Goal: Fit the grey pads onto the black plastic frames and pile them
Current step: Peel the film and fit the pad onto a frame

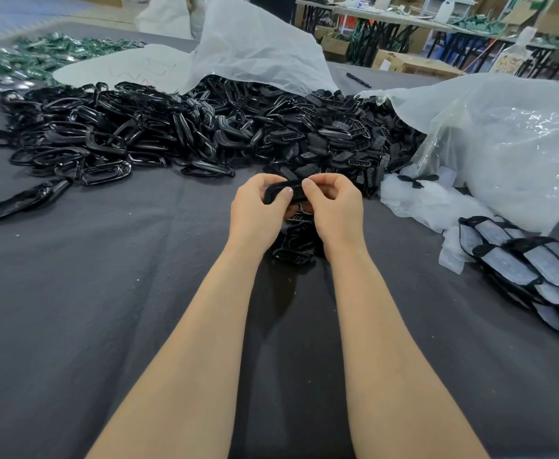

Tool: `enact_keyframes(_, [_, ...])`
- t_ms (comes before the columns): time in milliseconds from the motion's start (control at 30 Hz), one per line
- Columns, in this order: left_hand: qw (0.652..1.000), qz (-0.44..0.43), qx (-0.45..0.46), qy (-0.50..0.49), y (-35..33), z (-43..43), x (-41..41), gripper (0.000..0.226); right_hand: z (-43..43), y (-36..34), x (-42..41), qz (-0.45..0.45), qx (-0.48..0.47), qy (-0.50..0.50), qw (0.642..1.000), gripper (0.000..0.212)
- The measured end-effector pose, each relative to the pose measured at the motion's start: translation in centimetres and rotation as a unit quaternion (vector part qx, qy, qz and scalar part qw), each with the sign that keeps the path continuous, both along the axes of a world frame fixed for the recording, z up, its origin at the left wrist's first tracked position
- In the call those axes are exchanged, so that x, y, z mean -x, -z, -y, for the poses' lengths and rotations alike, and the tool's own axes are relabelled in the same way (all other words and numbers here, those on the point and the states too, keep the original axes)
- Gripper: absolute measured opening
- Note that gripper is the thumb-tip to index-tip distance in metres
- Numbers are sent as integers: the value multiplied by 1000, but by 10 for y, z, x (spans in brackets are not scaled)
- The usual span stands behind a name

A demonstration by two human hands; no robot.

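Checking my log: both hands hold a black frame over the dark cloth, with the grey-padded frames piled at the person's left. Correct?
No: the head view shows the grey-padded frames piled at the person's right. The left hand and right hand do hold a black frame over the dark cloth.

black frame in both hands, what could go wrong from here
1. The left hand and right hand pinch the black frame above the small pile. If it slips, it may drop in and get mixed up with the rest.
2. Both hands hide the fit, so a skewed pad could go unnoticed.
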State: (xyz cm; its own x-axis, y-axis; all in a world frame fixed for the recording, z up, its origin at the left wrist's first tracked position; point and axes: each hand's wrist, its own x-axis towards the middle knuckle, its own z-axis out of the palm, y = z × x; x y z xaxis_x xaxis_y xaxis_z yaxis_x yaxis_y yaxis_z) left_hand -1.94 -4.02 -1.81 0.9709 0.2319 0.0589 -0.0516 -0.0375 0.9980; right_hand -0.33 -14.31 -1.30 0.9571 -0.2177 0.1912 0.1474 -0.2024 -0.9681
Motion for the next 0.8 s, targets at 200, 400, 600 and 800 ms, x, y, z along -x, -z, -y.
enact_keyframes(200, [1000, 11, -5, -11, -2, -2, 1, 21, 7, -2, -3, -50, -77, -57, 994, 10])
enact_keyframes(400, [1000, 15, 9, 0, -2, -1, 1, 20, 8, -2, -3, -59, -68, -69, 993, 12])
enact_keyframes(600, [1000, 9, -7, -7, 0, -1, -2, 22, 5, -2, -3, -55, -64, -58, 995, 15])
enact_keyframes(800, [998, 10, -44, -43, 2, -2, 0, 13, 1, -1, -2, -50, 5, -56, 997, 16])
